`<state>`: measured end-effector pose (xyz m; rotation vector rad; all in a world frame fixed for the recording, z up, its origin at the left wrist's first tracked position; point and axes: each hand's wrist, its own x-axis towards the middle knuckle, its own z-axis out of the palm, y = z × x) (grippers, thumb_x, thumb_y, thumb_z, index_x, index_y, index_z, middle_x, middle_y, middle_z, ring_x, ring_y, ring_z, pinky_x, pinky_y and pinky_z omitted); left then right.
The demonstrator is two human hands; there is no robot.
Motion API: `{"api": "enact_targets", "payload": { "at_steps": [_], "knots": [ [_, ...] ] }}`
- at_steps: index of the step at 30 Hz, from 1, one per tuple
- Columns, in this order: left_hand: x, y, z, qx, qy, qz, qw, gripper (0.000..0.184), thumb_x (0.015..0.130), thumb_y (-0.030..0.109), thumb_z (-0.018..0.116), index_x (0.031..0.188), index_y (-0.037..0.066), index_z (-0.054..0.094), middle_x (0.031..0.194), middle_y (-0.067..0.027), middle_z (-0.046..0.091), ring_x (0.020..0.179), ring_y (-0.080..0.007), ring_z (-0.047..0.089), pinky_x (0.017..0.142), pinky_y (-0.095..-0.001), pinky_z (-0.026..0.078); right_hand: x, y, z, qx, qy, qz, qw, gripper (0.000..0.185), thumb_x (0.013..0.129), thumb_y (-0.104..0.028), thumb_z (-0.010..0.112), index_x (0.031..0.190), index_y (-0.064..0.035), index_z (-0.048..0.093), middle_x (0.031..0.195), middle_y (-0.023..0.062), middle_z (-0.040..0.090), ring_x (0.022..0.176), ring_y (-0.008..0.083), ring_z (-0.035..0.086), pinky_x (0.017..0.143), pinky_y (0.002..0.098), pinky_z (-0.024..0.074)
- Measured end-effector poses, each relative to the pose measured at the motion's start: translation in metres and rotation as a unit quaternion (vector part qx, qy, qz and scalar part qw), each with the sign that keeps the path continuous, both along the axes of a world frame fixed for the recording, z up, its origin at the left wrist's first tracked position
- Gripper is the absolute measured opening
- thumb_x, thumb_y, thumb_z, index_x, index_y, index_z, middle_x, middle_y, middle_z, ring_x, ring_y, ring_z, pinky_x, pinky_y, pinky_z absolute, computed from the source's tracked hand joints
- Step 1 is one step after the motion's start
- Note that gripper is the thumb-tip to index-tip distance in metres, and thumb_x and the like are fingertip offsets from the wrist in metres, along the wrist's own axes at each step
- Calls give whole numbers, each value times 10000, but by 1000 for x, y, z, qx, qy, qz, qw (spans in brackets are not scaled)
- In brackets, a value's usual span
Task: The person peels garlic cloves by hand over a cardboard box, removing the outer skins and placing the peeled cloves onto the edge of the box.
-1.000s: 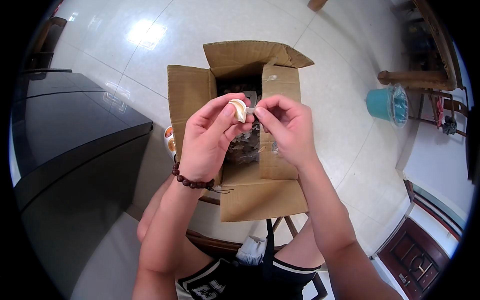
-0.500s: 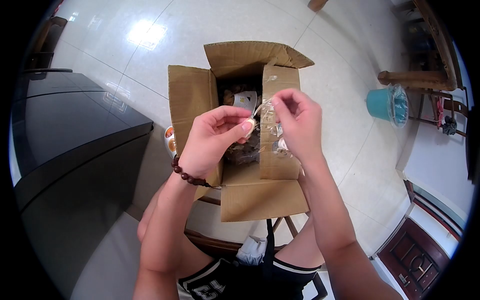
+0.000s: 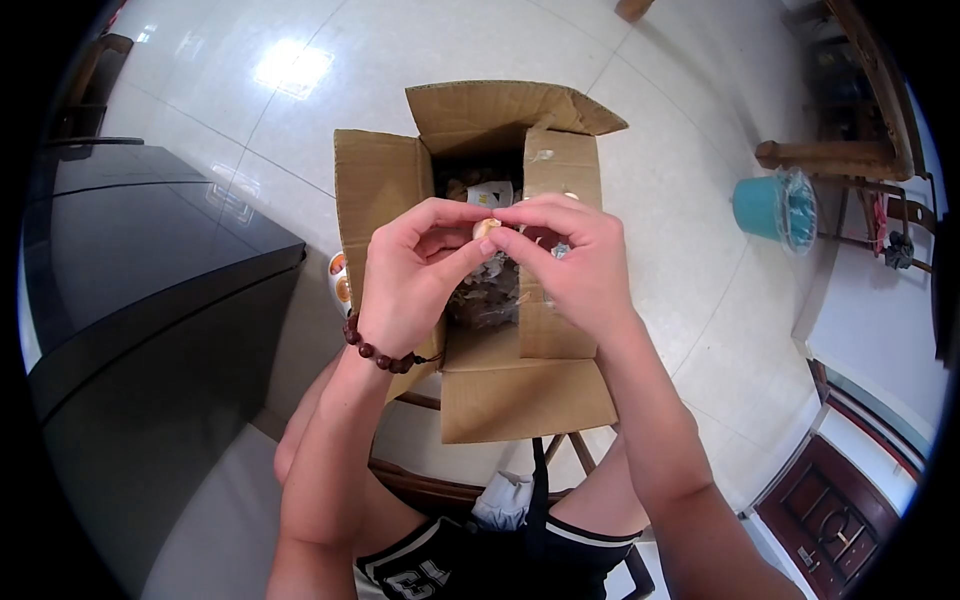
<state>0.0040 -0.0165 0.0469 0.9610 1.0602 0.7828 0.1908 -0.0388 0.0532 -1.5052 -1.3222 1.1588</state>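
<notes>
Between my fingertips, above an open cardboard box (image 3: 528, 405), is a small pale piece (image 3: 487, 229) with an orange-yellow tint. My left hand (image 3: 420, 270) pinches it from the left. My right hand (image 3: 575, 255) meets it from the right, thumb and forefinger pressed together at its edge; whether a thin strip lies between them is too small to tell. Below the hands, the box holds crumpled scraps (image 3: 485, 295) and a white printed item (image 3: 490, 193). More small bits lie partly hidden behind my right hand.
A dark glossy cabinet (image 3: 160, 240) stands at the left. A teal bucket (image 3: 757, 208) with a plastic liner is on the tiled floor at the right, near wooden furniture (image 3: 830, 157). A white item with orange labels (image 3: 340, 285) shows beside the box.
My right hand first pulled away up and right with a thin translucent strip, then came back to my left hand. The piece has turned and is now more covered by fingers.
</notes>
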Motion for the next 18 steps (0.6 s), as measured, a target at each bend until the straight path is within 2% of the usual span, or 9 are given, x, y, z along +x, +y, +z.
{"api": "enact_targets", "payload": {
  "at_steps": [2, 8, 18],
  "knots": [
    [1, 0, 3, 3, -4, -5, 1000, 231, 921, 2, 742, 1139, -44, 680, 1061, -83, 739, 968, -116, 702, 861, -247, 569, -2, -1, -1, 19, 39, 0, 999, 113, 902, -25, 749, 1007, -27, 789, 941, 56, 737, 765, 97, 655, 670, 244, 532],
    [1, -2, 4, -8, -17, 11, 1000, 228, 926, 8, 742, 1138, -50, 682, 1072, -101, 745, 979, -123, 703, 866, -251, 571, -4, -1, -3, -13, 73, -28, 997, 72, 937, -39, 718, 981, 0, 758, 910, 49, 728, 747, 90, 661, 660, 242, 531],
    [1, -3, 4, -6, -33, 1, 999, 270, 950, 7, 714, 1209, -56, 675, 1104, -100, 739, 996, -121, 694, 879, -251, 568, -4, 1, -5, 11, 26, -34, 999, 77, 926, -59, 717, 931, 16, 698, 839, 45, 707, 672, 77, 646, 595, 240, 520]
  ]
}}
